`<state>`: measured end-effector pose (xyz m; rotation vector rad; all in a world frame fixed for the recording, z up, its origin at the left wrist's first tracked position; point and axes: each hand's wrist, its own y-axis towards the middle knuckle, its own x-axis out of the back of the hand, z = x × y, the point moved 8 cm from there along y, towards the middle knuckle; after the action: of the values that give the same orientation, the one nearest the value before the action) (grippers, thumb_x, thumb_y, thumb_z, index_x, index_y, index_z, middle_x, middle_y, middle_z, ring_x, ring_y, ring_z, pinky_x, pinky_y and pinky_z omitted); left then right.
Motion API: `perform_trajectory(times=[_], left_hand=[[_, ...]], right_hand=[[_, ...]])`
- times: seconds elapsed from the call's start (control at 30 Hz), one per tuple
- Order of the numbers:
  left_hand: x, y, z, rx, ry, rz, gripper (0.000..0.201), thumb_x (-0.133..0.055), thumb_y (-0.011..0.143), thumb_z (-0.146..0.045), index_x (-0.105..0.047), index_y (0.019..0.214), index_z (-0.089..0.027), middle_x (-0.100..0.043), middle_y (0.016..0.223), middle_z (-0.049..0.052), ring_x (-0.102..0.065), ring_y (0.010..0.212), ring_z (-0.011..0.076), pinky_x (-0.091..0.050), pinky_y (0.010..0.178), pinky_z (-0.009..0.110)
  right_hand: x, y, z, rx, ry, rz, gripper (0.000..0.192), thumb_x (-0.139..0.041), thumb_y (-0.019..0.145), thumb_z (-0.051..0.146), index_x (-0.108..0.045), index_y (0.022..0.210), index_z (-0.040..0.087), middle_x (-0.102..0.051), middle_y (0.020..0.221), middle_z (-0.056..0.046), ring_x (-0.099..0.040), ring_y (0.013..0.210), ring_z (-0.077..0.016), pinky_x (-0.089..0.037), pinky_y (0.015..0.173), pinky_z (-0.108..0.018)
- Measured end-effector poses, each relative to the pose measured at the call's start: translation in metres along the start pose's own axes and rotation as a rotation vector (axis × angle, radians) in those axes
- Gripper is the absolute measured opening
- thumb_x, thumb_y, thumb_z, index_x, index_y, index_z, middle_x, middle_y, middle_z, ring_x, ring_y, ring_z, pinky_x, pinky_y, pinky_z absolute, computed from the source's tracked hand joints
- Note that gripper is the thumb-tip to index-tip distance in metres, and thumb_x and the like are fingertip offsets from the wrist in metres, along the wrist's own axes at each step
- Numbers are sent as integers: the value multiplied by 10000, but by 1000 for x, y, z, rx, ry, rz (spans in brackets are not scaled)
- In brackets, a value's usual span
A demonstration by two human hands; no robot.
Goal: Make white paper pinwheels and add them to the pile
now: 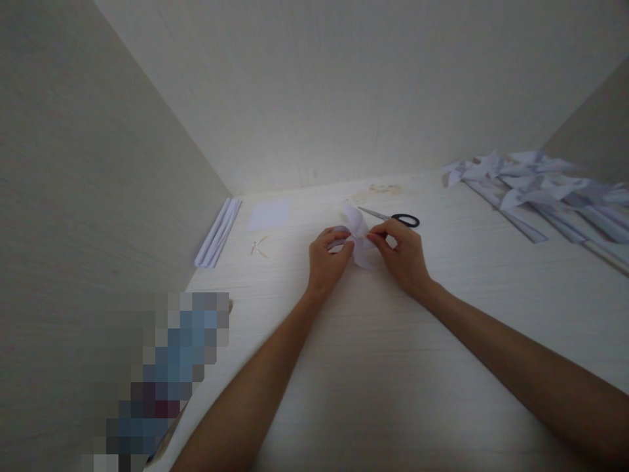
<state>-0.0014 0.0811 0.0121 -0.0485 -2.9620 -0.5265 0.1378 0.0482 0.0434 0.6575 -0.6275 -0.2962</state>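
Observation:
A white paper pinwheel [356,223] with curled blades is held up just over the table, near the middle of the view. My left hand [328,259] is closed on its left side, thumb and fingers pinching the folded paper near the centre. From the right, my right hand [400,252] reaches the pinwheel's centre with thumb and forefinger pressed together. A small tan bit shows at those fingertips, too small to name. Just behind the right hand lies a pair of scissors [405,220] with black handles, its blades pointing left.
Several finished pinwheels on rolled paper sticks [521,216] lie at the right. White paper rolls [219,233] lie along the left wall, beside a square paper sheet [269,214]. Thin tan pieces [259,247] and a small tan pile [386,190] rest on the table [354,367]. Walls enclose the back and sides.

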Motion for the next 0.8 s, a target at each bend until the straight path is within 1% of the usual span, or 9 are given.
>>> perform_trajectory(times=[0.17,0.33,0.8], left_hand=[[0,1,2,11,43,-8,114,-601,630,-228,-636,699,-144,-606,821,43,-587,749,145,-518,581,229],[2,2,3,19,43,-19,99,-597,638,-228,-637,681,-147,-615,817,48,-592,750,147,-520,642,265],[0,1,4,45,31,-1,117,-594,633,-221,-656,707,-154,-625,829,43,-596,755,149,-514,662,267]], right_hand=[[-1,0,0,6,-9,5,85,-539,730,189,-556,647,183,-561,621,-8,-502,589,-135,-392,593,-274],[1,0,-3,-15,-19,-23,84,-536,726,183,-552,644,185,-565,627,-9,-506,597,-137,-393,595,-277],[0,0,-2,-27,-37,-11,87,-537,724,183,-552,638,180,-558,611,-8,-502,583,-135,-388,588,-273]])
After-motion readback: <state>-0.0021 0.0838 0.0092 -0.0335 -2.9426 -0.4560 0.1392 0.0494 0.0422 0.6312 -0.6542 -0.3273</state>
